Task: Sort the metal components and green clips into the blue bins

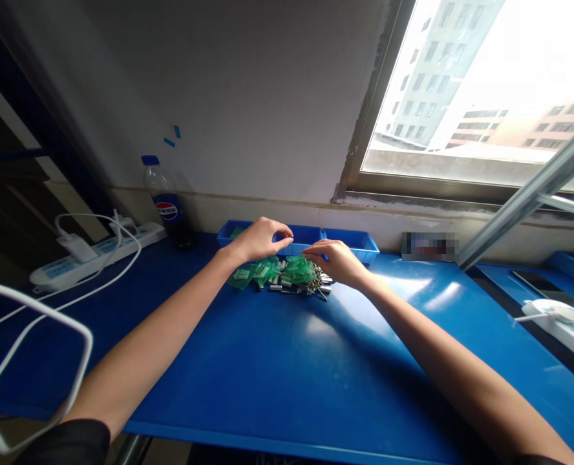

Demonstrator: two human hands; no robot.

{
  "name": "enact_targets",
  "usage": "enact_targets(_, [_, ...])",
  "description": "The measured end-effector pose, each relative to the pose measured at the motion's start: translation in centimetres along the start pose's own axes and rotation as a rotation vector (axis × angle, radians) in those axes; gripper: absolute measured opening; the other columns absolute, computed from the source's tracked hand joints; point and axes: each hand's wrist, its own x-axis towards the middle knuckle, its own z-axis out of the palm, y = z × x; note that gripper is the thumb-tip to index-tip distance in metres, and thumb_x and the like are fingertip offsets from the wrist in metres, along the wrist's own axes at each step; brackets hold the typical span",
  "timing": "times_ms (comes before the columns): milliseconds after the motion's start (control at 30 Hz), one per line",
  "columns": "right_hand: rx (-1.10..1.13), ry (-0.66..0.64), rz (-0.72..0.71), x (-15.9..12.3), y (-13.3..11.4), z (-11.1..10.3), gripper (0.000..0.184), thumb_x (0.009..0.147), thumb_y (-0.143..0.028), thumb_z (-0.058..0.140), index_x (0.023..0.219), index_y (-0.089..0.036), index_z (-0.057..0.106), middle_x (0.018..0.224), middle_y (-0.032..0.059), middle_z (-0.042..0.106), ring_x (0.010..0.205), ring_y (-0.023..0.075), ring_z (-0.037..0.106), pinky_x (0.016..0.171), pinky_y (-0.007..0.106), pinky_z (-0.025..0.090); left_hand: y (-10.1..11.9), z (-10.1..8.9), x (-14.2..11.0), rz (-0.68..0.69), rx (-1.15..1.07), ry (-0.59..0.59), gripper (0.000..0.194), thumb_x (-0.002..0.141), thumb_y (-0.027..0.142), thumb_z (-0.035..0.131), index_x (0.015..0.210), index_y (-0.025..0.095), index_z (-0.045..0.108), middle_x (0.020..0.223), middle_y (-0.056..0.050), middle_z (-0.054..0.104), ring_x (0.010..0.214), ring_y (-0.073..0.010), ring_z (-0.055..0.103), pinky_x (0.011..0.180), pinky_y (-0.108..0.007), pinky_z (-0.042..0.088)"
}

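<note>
My left hand (259,237) is held over the back of the blue table, in front of a blue bin. Its thumb and forefinger curl together at the tips, and anything between them is too small to make out. My right hand (338,260) faces it from the right, fingers bunched in a pinch whose contents I cannot see. Below both hands lies a pile of small silvery metal parts (318,281), some like short cylinders and some like thin pins. Small green plastic bags (262,271) with metal pieces in them lie among and left of the loose parts.
Two blue plastic bins (362,245) stand against the wall. To the left are a cola bottle (165,206) and a white power strip (97,255) with looping cables. A metal bar (534,187) slants up at right, near another power strip (565,329).
</note>
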Motion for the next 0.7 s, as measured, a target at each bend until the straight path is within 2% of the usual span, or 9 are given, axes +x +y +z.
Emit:
enact_targets(100, [-0.024, 0.203, 0.027, 0.1, 0.1, 0.0, 0.025, 0.102, -0.031, 0.060, 0.106, -0.024, 0.083, 0.109, 0.0086, 0.082, 0.101, 0.0264, 0.076, 0.095, 0.039, 0.056, 0.4, 0.3, 0.0, -0.015, -0.137, -0.045, 0.034, 0.096, 0.045, 0.064, 0.110, 0.020, 0.083, 0.107, -0.006, 0.083, 0.099, -0.0223, 0.077, 0.088, -0.028, 0.057])
enact_targets(167, [0.083, 0.297, 0.094, 0.2, 0.1, 0.1, 0.026, 0.101, -0.035, 0.060, 0.104, -0.021, 0.082, 0.100, 0.0085, 0.082, 0.089, 0.0243, 0.075, 0.086, 0.036, 0.058, 0.6, 0.7, 0.0, -0.031, -0.240, -0.065, 0.038, 0.093, 0.048, 0.068, 0.113, 0.019, 0.081, 0.106, -0.007, 0.083, 0.098, -0.0223, 0.077, 0.086, -0.028, 0.057])
enact_targets(233, [0.270, 0.331, 0.179, 0.4, -0.1, 0.3, 0.029, 0.097, -0.044, 0.065, 0.100, -0.019, 0.080, 0.087, 0.0073, 0.080, 0.076, 0.0215, 0.073, 0.073, 0.033, 0.058, 0.6, 1.1, 0.2, -0.051, -0.325, -0.055, 0.042, 0.086, 0.049, 0.075, 0.113, 0.017, 0.079, 0.102, -0.008, 0.082, 0.094, -0.0225, 0.077, 0.083, -0.028, 0.058])
enact_targets(333, [0.536, 0.306, 0.261, 0.7, -0.5, 0.3, 0.042, 0.087, -0.058, 0.074, 0.093, -0.017, 0.078, 0.078, 0.0059, 0.077, 0.065, 0.0185, 0.069, 0.061, 0.030, 0.056, 0.6, 1.5, 0.3, -0.084, -0.427, -0.053, 0.041, 0.080, 0.047, 0.081, 0.106, 0.015, 0.075, 0.087, -0.007, 0.079, 0.083, -0.0209, 0.075, 0.074, -0.028, 0.058])
enact_targets(433, [0.676, 0.252, 0.278, 0.8, -0.8, 0.2, 0.049, 0.080, -0.064, 0.078, 0.092, -0.017, 0.076, 0.074, 0.0047, 0.075, 0.062, 0.0176, 0.068, 0.062, 0.030, 0.058, 0.9, 1.3, 0.2, -0.123, -0.532, -0.120, 0.039, 0.082, 0.045, 0.079, 0.105, 0.015, 0.071, 0.076, -0.003, 0.074, 0.071, -0.0177, 0.071, 0.064, -0.026, 0.055])
enact_targets(567, [0.727, 0.180, 0.302, 0.7, -0.7, 0.2, 0.048, 0.081, -0.061, 0.079, 0.103, -0.018, 0.074, 0.074, 0.0035, 0.076, 0.067, 0.0187, 0.072, 0.068, 0.031, 0.060, 1.1, 0.7, 0.0, -0.183, -0.545, -0.148, 0.038, 0.079, 0.042, 0.082, 0.102, 0.015, 0.070, 0.073, -0.003, 0.075, 0.067, -0.0178, 0.071, 0.061, -0.026, 0.054])
enact_targets(700, [0.659, 0.142, 0.353, 0.4, -0.3, 0.6, 0.046, 0.083, -0.054, 0.081, 0.110, -0.019, 0.070, 0.080, 0.0051, 0.080, 0.074, 0.0220, 0.077, 0.070, 0.032, 0.061, 0.4, 0.1, 0.2, -0.188, -0.393, -0.058, 0.034, 0.078, 0.039, 0.082, 0.101, 0.015, 0.073, 0.076, -0.006, 0.078, 0.070, -0.0202, 0.073, 0.064, -0.027, 0.056])
